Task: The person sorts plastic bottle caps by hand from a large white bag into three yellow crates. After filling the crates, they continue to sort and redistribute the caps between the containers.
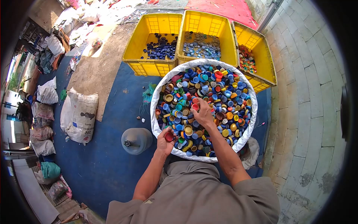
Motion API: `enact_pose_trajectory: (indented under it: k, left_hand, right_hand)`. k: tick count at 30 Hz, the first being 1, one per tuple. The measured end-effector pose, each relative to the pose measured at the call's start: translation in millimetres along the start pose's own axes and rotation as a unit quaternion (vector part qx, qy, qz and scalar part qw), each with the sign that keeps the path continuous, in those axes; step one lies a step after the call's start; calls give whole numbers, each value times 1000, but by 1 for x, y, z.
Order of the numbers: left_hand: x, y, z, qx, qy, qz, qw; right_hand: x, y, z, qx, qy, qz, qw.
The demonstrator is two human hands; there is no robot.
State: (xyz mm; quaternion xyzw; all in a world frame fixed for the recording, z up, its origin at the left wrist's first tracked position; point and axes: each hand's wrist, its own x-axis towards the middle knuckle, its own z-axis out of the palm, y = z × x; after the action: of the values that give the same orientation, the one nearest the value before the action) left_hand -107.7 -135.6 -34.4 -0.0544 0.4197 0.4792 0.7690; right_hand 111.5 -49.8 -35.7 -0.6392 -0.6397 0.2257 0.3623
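A wide round container with a white cloth rim point(155, 98) stands before me, heaped with mixed bottle caps point(209, 98) in blue, yellow, red, green and brown. My left hand point(166, 141) is over its near left edge, fingers closed around a dark red bottle cap point(169, 136). Over the middle of the heap reaches my right hand point(203, 114), its fingertips pinched at a bright red bottle cap point(195, 106). Another red cap lies just beyond those fingertips.
Behind the container stand three yellow crates: the left crate point(149, 61) holds dark blue caps, the middle crate point(227, 52) light blue ones, the right crate point(266, 71) red and orange ones. A clear jug point(137, 141) and a full sack point(80, 115) are at left; a block wall point(298, 93) rises at right.
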Motion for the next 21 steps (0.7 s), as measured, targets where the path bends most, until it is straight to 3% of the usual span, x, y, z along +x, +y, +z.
enact_pose_trajectory:
  k: [2, 4, 7, 11, 16, 19, 21]
  left_hand:
    - [2, -2, 4, 3, -7, -2, 1000]
    - [4, -3, 8, 5, -20, -6, 1000]
    - [8, -6, 16, 16, -30, -13, 999]
    - [13, -9, 26, 29, -42, -16, 999]
    - [23, -16, 36, 63, -15, -19, 998]
    - [28, -22, 46, 130, -30, 16, 991]
    - [34, -28, 52, 210, -45, 53, 975]
  right_hand:
    - [-7, -4, -9, 233, -23, 124, 964]
    - [-16, 0, -17, 458, -50, 269, 846]
    - [-37, 4, -27, 629, -65, 294, 717]
    - [-65, 10, -34, 641, -62, 312, 699]
    - [-90, -10, -57, 483, -45, 377, 789]
    - [-110, 6, -67, 392, -16, 349, 851]
    - [-120, 14, -79, 521, 11, 373, 767]
